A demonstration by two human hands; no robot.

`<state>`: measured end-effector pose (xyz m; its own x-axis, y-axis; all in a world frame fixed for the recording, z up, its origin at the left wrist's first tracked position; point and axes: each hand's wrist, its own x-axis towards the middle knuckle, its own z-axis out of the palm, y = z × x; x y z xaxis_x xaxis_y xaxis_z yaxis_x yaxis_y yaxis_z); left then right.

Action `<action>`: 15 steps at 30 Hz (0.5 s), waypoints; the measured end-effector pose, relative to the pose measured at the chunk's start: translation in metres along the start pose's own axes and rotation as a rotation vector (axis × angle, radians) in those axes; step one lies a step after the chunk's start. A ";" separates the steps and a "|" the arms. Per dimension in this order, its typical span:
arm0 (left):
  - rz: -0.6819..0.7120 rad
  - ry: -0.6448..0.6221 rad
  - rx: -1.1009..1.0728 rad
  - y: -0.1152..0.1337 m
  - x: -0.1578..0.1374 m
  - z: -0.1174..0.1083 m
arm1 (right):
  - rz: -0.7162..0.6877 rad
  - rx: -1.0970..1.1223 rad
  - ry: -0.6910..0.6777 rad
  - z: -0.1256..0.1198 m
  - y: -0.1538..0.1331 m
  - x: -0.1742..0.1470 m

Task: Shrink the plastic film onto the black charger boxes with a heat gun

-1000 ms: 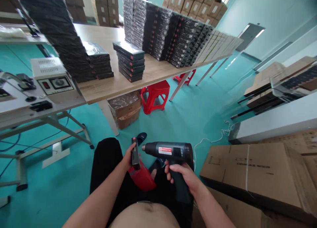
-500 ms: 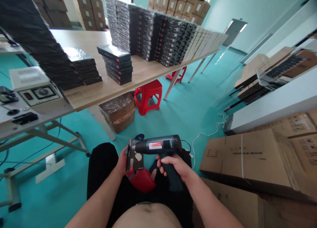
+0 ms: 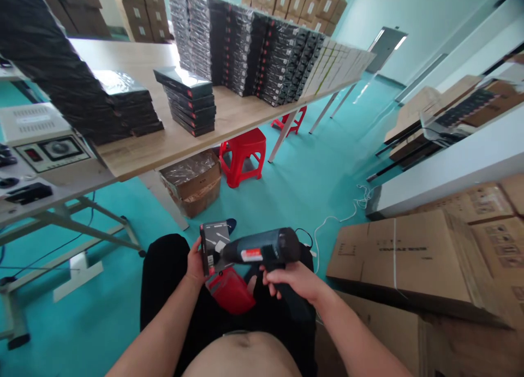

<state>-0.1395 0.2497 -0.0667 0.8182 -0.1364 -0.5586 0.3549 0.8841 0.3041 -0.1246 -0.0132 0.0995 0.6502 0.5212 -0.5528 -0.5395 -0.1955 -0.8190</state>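
My left hand (image 3: 197,261) grips a small dark printed box (image 3: 213,236) by its left side, with the box's printed face turned up toward me. Wrapped round the handle of a dark heat gun (image 3: 266,246) is my right hand (image 3: 292,281). The gun lies roughly level, and its nozzle points left, right at the box; whether the two touch I cannot tell. Below the box, between my knees, shows a red plastic seat or stool (image 3: 231,292). My left fingertips are partly hidden behind the box.
Shrink-wrapped black boxes (image 3: 245,49) stand stacked on the wooden table (image 3: 135,164), with a shorter stack (image 3: 190,101) near its edge. A red stool (image 3: 243,156) and an open carton (image 3: 196,186) sit below. Large cartons (image 3: 388,251) are at my right; a white cord (image 3: 327,221) crosses the floor.
The box in my left hand has tilted and shifted slightly up and left, showing more of its face. The heat gun has turned a little, its rear end swinging toward me.
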 end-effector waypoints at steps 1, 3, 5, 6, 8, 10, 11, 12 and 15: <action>0.010 -0.001 -0.006 0.001 0.000 -0.001 | -0.016 0.016 0.090 0.000 0.003 0.000; 0.033 0.002 -0.007 0.002 0.000 -0.002 | -0.008 0.050 0.173 0.001 0.008 -0.003; 0.057 0.013 0.004 0.003 0.000 -0.003 | 0.051 0.075 0.067 0.001 0.014 -0.009; 0.066 0.020 0.010 0.004 0.000 -0.003 | 0.081 0.084 -0.014 0.000 0.018 -0.013; 0.078 0.028 0.020 0.004 0.000 -0.004 | 0.106 0.104 -0.086 -0.002 0.025 -0.020; 0.084 0.018 0.028 0.004 0.001 -0.005 | 0.074 0.137 0.030 -0.005 0.032 -0.025; 0.081 0.008 0.034 0.004 0.002 -0.005 | 0.055 0.160 0.114 -0.007 0.034 -0.026; 0.074 -0.005 0.042 0.004 0.002 -0.006 | 0.047 0.182 0.179 -0.009 0.036 -0.027; 0.035 -0.046 0.069 0.004 0.002 -0.005 | 0.071 0.212 0.152 -0.010 0.039 -0.032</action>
<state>-0.1390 0.2550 -0.0704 0.8503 -0.1275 -0.5107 0.3543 0.8561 0.3762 -0.1614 -0.0456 0.0839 0.6706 0.3788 -0.6378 -0.6764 -0.0409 -0.7354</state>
